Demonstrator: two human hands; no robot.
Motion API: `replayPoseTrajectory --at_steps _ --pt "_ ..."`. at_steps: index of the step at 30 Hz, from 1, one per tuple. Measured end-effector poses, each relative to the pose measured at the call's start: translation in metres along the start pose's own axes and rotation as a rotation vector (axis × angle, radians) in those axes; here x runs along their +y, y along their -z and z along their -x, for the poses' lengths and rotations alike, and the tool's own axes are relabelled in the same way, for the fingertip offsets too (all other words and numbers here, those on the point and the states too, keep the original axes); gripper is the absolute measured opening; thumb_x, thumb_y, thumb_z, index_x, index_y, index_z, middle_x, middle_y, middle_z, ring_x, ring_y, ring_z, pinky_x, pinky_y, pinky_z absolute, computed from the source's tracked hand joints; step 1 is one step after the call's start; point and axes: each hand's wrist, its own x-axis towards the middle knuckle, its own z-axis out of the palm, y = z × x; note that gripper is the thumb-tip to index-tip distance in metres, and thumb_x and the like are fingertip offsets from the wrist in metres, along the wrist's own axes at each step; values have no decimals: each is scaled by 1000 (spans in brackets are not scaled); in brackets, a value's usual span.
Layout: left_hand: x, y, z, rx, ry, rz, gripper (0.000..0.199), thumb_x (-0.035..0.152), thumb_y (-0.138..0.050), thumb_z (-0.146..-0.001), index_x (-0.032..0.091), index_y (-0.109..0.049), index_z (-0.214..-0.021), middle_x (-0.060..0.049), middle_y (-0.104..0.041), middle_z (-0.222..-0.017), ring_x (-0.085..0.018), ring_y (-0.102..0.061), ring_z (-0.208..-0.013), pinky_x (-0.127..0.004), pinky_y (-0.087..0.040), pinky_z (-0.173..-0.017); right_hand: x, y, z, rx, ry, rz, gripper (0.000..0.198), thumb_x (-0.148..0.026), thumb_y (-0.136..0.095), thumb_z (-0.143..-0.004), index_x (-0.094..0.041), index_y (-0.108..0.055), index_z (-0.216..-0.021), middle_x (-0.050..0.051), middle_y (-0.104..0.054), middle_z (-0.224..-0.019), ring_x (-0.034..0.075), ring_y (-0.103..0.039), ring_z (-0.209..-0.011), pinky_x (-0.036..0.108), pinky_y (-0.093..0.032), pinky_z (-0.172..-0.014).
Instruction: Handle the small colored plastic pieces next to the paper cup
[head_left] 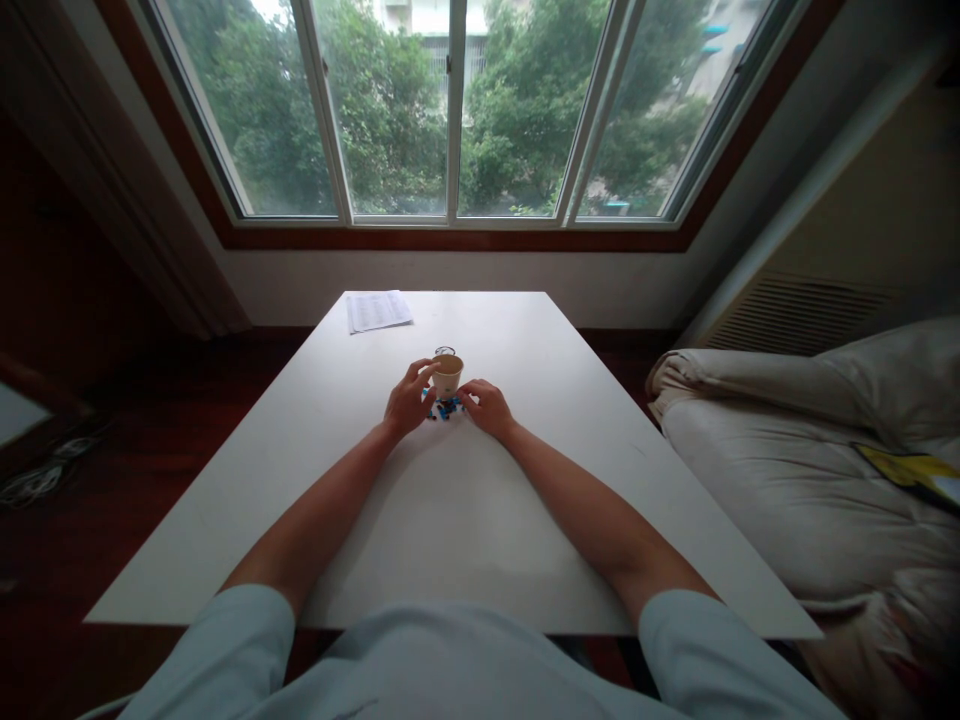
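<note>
A paper cup (448,378) with a brown inside stands around the middle of the white table (480,540). My left hand (411,398) is closed around the cup's left side, with fingers at its rim. Small blue and black pieces (448,408) lie in a loose pile just in front of the cup, too small to name. At the pile's right edge is my right hand (487,406), its fingertips drawn together by the cup's lower side. Whatever they may pinch is hidden. A thin dark loop (445,350) shows right behind the cup.
Printed sheets of paper (379,311) lie at the table's far left corner. Beyond the far edge is a wall with a wide window (450,120). A pale padded sofa (750,480) with a yellow item (911,470) stands on the right. Cables (45,475) lie on the floor at left.
</note>
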Motion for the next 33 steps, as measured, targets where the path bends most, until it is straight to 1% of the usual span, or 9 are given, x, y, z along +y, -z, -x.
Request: replayPoseTrajectory --at_steps 3,5,7,9,12,15,22,27,33 --pt "-13 1 -1 65 75 3 40 18 -48 -91 23 -57 -131 -9 -53 -134 -12 -63 -83 -29 -54 -76 -2 1 1 -29 4 -41 20 -34 -56 -94 -21 -70 -86 4 -68 -85 16 -57 -83 29 -45 -76" --pt "-26 1 -1 69 143 1 32 18 -49 -91 20 -64 -119 -8 -60 -122 -12 -62 -82 -27 -53 -75 -3 2 1 -44 1 -70 20 -34 -57 -94 -21 -70 -87 4 -68 -86 16 -57 -84 28 -44 -74" --pt "-40 2 -1 9 204 -4 25 17 -49 -90 19 -69 -105 -7 -65 -106 -14 -61 -80 -27 -51 -75 -4 3 1 -53 -5 -93 19 -34 -58 -93 -21 -71 -89 5 -68 -89 17 -57 -85 28 -44 -74" --pt "-52 3 0 -76 257 -16 22 17 -51 -87 19 -71 -95 -5 -68 -95 -15 -60 -79 -27 -49 -76 -4 4 1 -64 -11 -103 18 -34 -59 -92 -21 -72 -91 5 -69 -91 17 -58 -86 29 -45 -76" --pt "-62 4 2 -190 309 -39 22 18 -53 -84 20 -73 -94 -4 -70 -90 -16 -60 -77 -28 -46 -74 -3 4 1 -89 -7 -102 17 -33 -60 -92 -22 -73 -95 5 -70 -92 17 -58 -88 30 -45 -80" --pt "-64 6 2 -279 307 -48 23 20 -54 -83 21 -75 -94 -3 -71 -86 -16 -58 -74 -27 -44 -70 -2 4 1 -97 5 -109 18 -33 -60 -92 -23 -74 -97 5 -71 -95 18 -59 -90 30 -46 -82" --pt "-62 10 2 -347 272 -15 25 23 -54 -82 20 -76 -93 -3 -68 -79 -15 -54 -69 -25 -40 -66 -2 3 0 -117 6 -120 20 -34 -59 -92 -23 -74 -99 5 -72 -99 19 -61 -96 31 -47 -87" --pt "-59 13 3 -446 239 25 27 26 -58 -79 20 -75 -99 3 -55 -61 -12 -45 -59 -24 -32 -59 1 0 0 -157 -7 -110 21 -36 -61 -91 -23 -75 -101 6 -72 -101 19 -61 -100 32 -48 -89" --pt "-55 15 4 -497 217 68 27 26 -59 -77 21 -74 -100 6 -49 -59 -10 -42 -57 -24 -28 -57 4 -1 -1 -186 41 -109 21 -36 -62 -91 -24 -75 -101 5 -72 -103 20 -61 -102 32 -47 -91"
